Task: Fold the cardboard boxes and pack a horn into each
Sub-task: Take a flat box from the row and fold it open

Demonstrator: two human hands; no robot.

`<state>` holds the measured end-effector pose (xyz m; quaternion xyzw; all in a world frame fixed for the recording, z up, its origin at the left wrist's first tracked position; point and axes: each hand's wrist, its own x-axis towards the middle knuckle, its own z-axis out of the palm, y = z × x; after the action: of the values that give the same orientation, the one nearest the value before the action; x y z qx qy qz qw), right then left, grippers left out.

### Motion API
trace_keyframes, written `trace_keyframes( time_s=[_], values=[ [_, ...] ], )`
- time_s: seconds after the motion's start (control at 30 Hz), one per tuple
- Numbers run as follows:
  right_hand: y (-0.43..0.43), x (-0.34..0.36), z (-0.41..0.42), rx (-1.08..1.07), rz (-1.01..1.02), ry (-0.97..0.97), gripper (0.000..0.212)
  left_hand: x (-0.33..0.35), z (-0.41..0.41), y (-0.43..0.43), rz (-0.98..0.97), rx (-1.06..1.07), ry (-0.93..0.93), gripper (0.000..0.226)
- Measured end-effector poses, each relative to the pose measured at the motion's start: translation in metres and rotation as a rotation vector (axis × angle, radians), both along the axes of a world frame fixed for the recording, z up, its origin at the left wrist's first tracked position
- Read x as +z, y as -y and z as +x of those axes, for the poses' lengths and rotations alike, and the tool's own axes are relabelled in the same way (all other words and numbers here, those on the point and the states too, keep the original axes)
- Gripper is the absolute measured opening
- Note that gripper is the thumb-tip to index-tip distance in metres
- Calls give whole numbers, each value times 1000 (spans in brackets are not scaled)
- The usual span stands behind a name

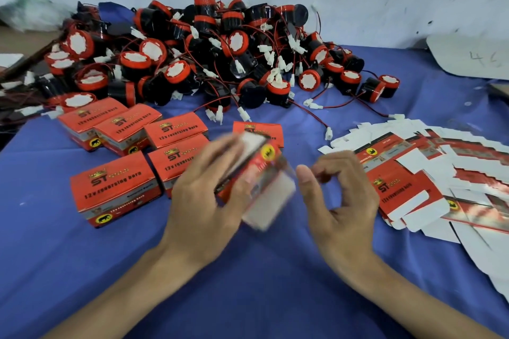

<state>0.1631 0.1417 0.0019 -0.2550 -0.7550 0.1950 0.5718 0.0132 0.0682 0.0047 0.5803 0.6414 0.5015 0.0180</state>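
Boxes (115, 187) folded shut number six, in two rows toward the table's (82, 270) left edge. Horns (209, 49) heap along the far edge, too many to count; blanks (429, 173) fan out at the right edge. Left hand (203, 201) grips a seventh, blurred box (268, 154) mid-table, fingers spread around it. Right hand (344, 201) hovers beside it, fingers loosely curled, seemingly holding nothing.

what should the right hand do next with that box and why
Probably bring the right hand onto the box held by the left hand and tuck its white end flap shut. That flap stands open at the near end, and the right hand is beside it, holding nothing. Motion blur hides what is inside.
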Motion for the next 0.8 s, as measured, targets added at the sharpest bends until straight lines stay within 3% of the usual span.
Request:
trace_keyframes(
  time_s=[0.07, 0.17, 0.2, 0.27, 0.33, 0.4, 0.47, 0.53, 0.6, 0.73, 0.8],
  values=[
    [4, 4, -1, 98, -185, 96, 29, -3, 2, -1, 50, 41, 60, 54],
    [15, 2, -8, 463, -672, 63, 7, -14, 14, 3, -86, -328, 260, 55],
    [14, 1, -8, 486, -715, 52, 6, -18, 16, 3, -153, -432, 301, 57],
    [8, 1, -2, 481, -651, 123, 8, -21, 13, 2, -257, -494, 344, 66],
    [2, 6, 6, 493, -496, 343, 8, -20, 5, 0, -244, -431, 389, 74],
    [-2, 9, 7, 436, -127, 691, 8, -17, -2, 1, -148, -323, 316, 77],
    [-3, 15, 0, 412, 220, 964, 31, -13, -5, 0, -87, -287, 276, 78],
    [1, 26, -10, 483, 327, 1208, 30, -13, -9, 0, -96, -289, 234, 76],
    [4, 34, -16, 523, 307, 1378, 24, -17, -14, 1, -136, -293, 240, 75],
    [-9, 53, -31, 555, 243, 1490, 22, -18, -22, -5, -189, -236, 278, 83],
    [-27, 70, -38, 601, 217, 1243, 20, -20, -29, -11, -201, -195, 318, 88]
  ],
)
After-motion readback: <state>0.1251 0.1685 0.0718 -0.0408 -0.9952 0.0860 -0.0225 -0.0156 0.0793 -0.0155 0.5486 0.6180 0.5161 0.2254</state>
